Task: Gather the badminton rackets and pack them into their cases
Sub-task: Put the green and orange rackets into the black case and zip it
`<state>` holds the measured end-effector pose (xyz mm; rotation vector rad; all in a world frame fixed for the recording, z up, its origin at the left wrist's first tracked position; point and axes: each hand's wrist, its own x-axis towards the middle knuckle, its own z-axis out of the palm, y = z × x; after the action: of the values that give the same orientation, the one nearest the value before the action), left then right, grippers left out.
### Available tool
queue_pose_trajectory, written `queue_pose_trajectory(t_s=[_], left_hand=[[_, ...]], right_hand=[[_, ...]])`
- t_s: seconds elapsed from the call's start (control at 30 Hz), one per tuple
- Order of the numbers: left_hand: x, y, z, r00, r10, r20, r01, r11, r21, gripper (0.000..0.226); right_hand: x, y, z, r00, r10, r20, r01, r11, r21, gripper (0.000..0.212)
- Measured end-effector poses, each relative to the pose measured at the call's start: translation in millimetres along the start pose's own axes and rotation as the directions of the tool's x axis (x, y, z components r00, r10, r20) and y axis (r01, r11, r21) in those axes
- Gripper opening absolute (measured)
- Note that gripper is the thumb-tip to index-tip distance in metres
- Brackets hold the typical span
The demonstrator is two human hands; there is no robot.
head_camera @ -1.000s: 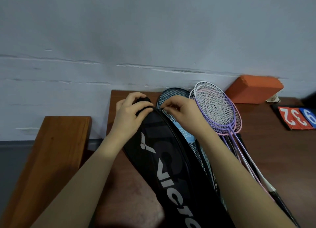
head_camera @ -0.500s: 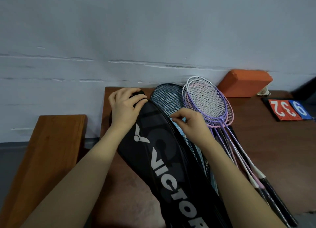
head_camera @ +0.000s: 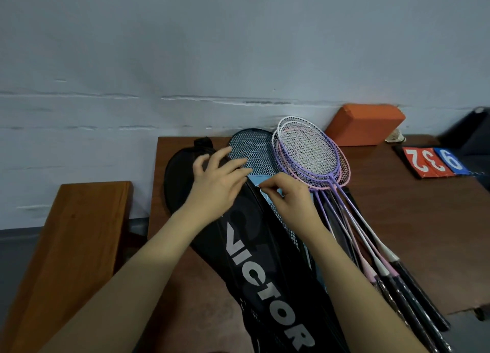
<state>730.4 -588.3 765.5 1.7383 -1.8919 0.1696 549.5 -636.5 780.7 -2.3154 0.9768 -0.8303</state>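
- Right hand [head_camera: 289, 199]: our grip here is a fingertip pinch on something small at the black case's [head_camera: 254, 246] right edge, which we take to be the zip pull; it is too small to confirm.
- That pinch now sits lower along the edge than a second ago, when it was up at the case's head. We judge the zip is being drawn down the side.
- Left hand [head_camera: 217, 185]: released, fingers spread and near straight over the upper part of the case. Half a second ago it was curled round the case's top end; it has let go and slid down.
- The black case lies diagonally on the counter [head_camera: 397, 220], logo upward, its rounded head near the wall.
- A mesh blue case [head_camera: 252, 151] lies just beside it on the right, partly under it.
- The purple and pink rackets [head_camera: 310, 154] lie stacked just right of that, handles toward us, not yet in any case.
- Meaning for the task: one case is being closed or opened; the loose rackets are unpacked.
- Further out: orange block [head_camera: 366, 124], score cards [head_camera: 432, 162], wooden bench [head_camera: 69, 246] to the left.
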Motion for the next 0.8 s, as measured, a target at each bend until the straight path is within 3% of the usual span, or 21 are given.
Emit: queue_pose_trajectory(t_s=[0.1,0.23,0.47,0.57,0.67,0.8], left_hand=[[-5,1,-1,0.995,-0.074,0.070,0.078,0.995,-0.060,0.033],[-1,-2,0,0.999,0.034,0.020,-0.034,0.999,-0.010,0.032],[5,-7,20,0.999,0.020,-0.026,-0.020,1.000,0.008,0.030],[6,-9,25,0.998,0.001,-0.064,-0.001,1.000,-0.008,0.028],[4,-22,24,0.988,-0.118,-0.101,0.111,0.991,-0.076,0.032],[5,-38,24,0.982,-0.182,-0.059,0.177,0.981,-0.080,0.035]], right_hand=[[-5,0,2,1.000,0.016,-0.026,-0.015,1.000,0.018,0.006],[-14,4,4,0.997,0.063,-0.049,-0.060,0.997,0.050,0.007],[-29,14,5,0.956,0.293,-0.005,-0.290,0.948,0.132,0.005],[-32,18,1,0.950,0.311,0.032,-0.312,0.946,0.085,0.006],[-45,30,-4,0.935,0.337,0.113,-0.340,0.940,0.010,0.008],[-55,35,0,0.923,0.340,0.177,-0.327,0.940,-0.103,0.008]])
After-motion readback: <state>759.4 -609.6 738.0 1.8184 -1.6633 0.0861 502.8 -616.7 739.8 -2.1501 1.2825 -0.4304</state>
